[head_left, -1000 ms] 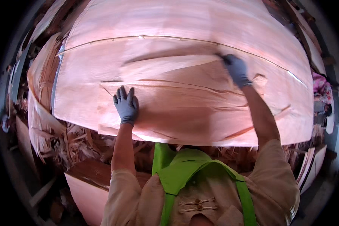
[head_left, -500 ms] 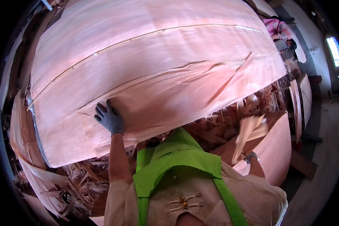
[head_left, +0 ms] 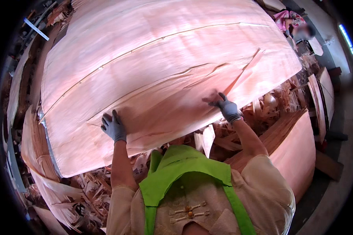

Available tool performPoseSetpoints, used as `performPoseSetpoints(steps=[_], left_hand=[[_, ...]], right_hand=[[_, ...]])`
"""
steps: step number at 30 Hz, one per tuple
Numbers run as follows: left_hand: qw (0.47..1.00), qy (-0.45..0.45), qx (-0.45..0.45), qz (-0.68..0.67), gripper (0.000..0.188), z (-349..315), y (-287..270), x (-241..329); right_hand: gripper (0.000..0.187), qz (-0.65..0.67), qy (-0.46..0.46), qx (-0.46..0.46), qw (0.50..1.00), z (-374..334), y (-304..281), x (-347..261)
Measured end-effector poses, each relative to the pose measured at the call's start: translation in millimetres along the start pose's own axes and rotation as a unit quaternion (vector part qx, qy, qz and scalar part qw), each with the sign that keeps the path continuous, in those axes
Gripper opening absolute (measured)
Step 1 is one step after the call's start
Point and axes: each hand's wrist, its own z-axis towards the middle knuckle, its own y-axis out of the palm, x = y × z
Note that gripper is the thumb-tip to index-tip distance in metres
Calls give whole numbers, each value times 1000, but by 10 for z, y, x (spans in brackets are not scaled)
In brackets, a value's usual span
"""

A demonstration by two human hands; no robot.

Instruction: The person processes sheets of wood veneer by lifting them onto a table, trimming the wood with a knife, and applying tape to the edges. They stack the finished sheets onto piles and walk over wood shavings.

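Note:
A wide, pale pinkish wood veneer sheet (head_left: 153, 66) stretches before me. My left hand (head_left: 114, 127), in a grey glove, lies on its near part with fingers spread, beside a long split. Over the near right part is my right hand (head_left: 228, 109), also gloved, fingers stretched out and apart with nothing visible in them. Just beyond its fingertips lies a narrow, raised veneer strip (head_left: 245, 70). A thin pale seam line (head_left: 131, 51) curves across the sheet farther off.
Broken veneer scraps (head_left: 92, 188) fill the space below the sheet's near edge. A veneer stack (head_left: 292, 150) stands at my right, and a bundle of veneer (head_left: 37, 152) at the left. Another person in pink clothing (head_left: 290, 19) is at the far right.
My right hand has come up from the lower right onto the sheet and let go of the veneer piece it held. My left hand stays on the sheet. The view has shifted slightly.

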Motion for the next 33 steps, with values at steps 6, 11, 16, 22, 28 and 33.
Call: performPoseSetpoints(steps=[6,11,16,22,28,33], left_hand=[[996,64,-15,56,39,134,-343,17],[990,119,-57,47,37,247,-283,-41],[981,163,-101,-24,47,335,-143,-199],[985,101,-127,-65,49,325,-86,-328],[978,111,-70,-164,40,310,-121,-343],[731,85,-112,-668,47,538,-999,101]], right_hand=[[15,52,-124,57,989,-385,-644,31],[29,57,-209,208,954,-414,-1415,-15],[24,114,-321,311,887,24,-2252,-397],[22,212,-388,417,794,298,-2628,-596],[33,443,-276,447,727,1031,-3193,-555],[41,507,-283,378,721,1749,-3444,-1309]])
